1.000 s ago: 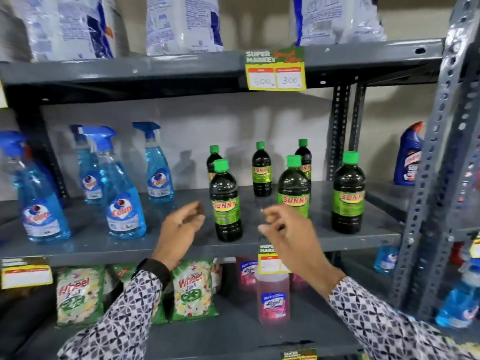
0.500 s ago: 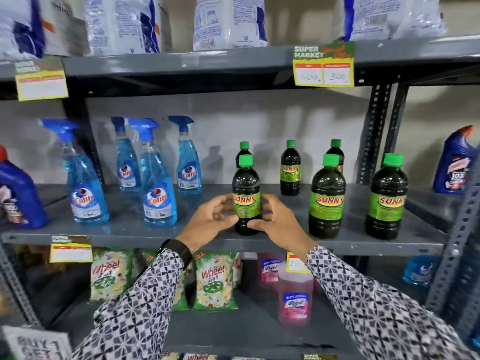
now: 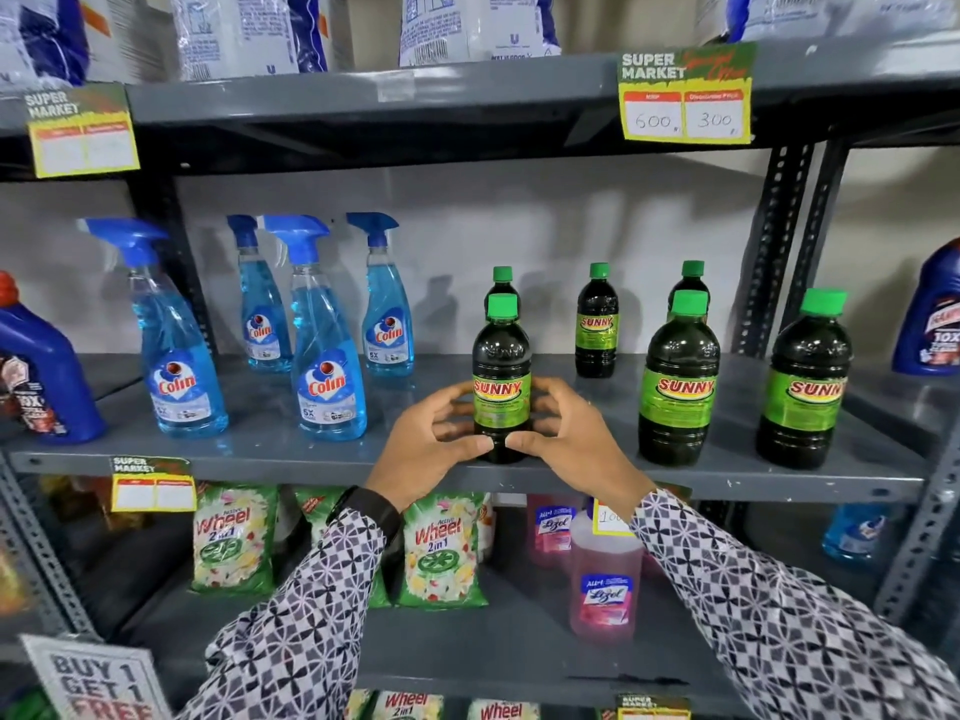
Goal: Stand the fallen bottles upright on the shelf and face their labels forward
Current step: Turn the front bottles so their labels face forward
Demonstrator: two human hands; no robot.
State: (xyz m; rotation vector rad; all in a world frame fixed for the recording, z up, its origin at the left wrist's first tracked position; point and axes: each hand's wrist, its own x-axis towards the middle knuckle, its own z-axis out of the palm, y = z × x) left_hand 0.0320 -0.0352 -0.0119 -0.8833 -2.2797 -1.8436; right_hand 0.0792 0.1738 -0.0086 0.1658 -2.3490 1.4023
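Grey metal shelf (image 3: 270, 449), shop aisle, pale wall behind. Both hands cupped round one dark SUNNY bottle (image 3: 502, 376) at the front edge of the shelf; bottle upright, green cap up, label square to the front. Left hand (image 3: 431, 449) wrapped on the bottle's left flank, right hand (image 3: 566, 439) on its right flank, fingers curled partway round the label band, thumbs nearly meeting low at the base. Closed on the bottle from both sides, though cannot tell how firmly. Step in hand, by the look of it: final squaring of this bottle, standing and facing apparently done. Just right of the grip, two more front-row SUNNY bottles (image 3: 678, 387), upright, labels forward, the farthest turned slightly. Behind the grip, three smaller-looking back-row bottles (image 3: 596, 324), upright; one directly behind the held bottle, label hidden. Left of the grip, blue Colin spray bottles (image 3: 327, 366), upright, well apart from the hands. No bottle seen lying down on this shelf. Next move, as a judgement: ease both hands off without nudging the bottle, then check the back row for labels facing forward.
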